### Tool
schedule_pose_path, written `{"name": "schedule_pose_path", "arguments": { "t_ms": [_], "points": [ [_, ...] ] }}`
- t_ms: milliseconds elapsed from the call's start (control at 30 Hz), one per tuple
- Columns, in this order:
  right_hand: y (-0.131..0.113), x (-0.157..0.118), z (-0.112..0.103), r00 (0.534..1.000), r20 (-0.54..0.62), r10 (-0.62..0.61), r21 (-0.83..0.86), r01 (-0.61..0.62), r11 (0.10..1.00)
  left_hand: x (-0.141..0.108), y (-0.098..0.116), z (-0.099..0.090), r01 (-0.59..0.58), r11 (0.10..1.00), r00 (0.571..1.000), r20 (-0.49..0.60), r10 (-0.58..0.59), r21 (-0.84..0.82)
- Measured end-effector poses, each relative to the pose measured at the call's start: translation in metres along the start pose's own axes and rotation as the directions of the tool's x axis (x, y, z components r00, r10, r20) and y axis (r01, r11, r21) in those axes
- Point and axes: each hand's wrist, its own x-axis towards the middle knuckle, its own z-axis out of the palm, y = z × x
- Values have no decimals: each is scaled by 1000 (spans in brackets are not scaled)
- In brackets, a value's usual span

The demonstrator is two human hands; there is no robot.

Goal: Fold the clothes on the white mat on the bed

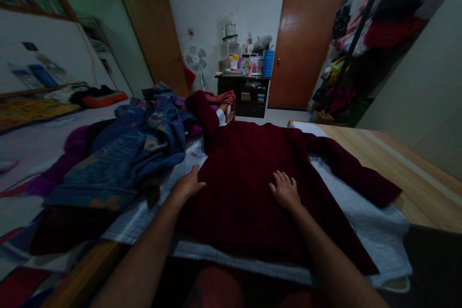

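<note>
A dark red long-sleeved garment [249, 197] lies spread over a pale cloth [364, 211] on the table. One sleeve reaches out to the right; the other is bent up at the upper left. My left hand [189, 184] is at the garment's left edge, thumb apart from the fingers, holding nothing visible. On the garment, right of its middle, my right hand [286, 190] rests palm down with its fingers spread.
Left of the garment lies a heap with a blue patterned denim piece [133, 154]. A wooden board [404, 168] extends at the right. Farther back stand a black cabinet [242, 101], a white fan [197, 59] and hanging clothes [393, 24].
</note>
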Motion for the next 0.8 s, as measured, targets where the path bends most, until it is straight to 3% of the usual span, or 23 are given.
{"name": "schedule_pose_path", "arguments": {
  "t_ms": [233,500,600,800],
  "points": [
    [-5,-3,-4,1000,-24,19,-12,-19,1000,-27,-23,0,-103,941,994,-72,85,-322],
    [-6,-2,-4,999,-21,36,-10,-36,999,-40,-27,8,-95,956,995,-58,82,-278],
    [-5,-1,-1,999,-25,41,-7,-41,999,-44,-18,0,-23,979,996,-93,4,-201],
    [-4,-1,1,999,-30,35,-7,-35,999,-61,2,-10,154,970,953,-287,-96,190]
  ]
}}
